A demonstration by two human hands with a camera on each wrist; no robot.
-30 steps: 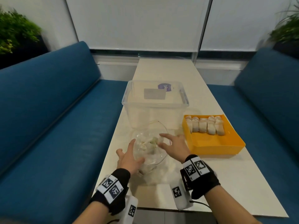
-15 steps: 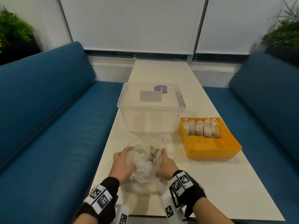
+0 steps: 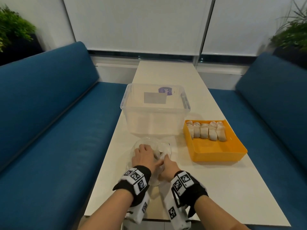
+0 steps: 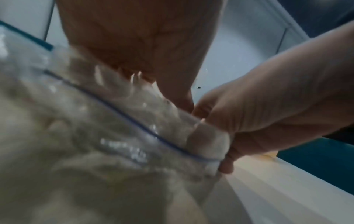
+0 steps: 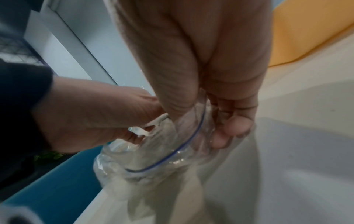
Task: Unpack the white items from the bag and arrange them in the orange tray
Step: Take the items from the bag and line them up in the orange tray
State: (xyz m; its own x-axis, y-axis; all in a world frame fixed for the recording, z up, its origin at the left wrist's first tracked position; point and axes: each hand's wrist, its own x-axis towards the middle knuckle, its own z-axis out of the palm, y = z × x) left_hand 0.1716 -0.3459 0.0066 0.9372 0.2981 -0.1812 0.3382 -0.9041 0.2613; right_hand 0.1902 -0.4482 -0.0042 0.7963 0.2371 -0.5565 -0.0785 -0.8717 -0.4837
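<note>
A clear zip bag with a blue seal line lies on the white table near its front edge. Its pale contents show only as a blur through the plastic. My left hand pinches the bag's rim on the left side. Close beside it, my right hand pinches the rim with thumb and fingers. The orange tray stands to the right, with a row of several white items along its far end.
A large clear plastic tub stands just behind the bag and left of the tray. Blue benches run along both long sides of the narrow table.
My hands went from the sides of the bag to cupping it, and now sit close together at its rim. The bag has slid toward me.
</note>
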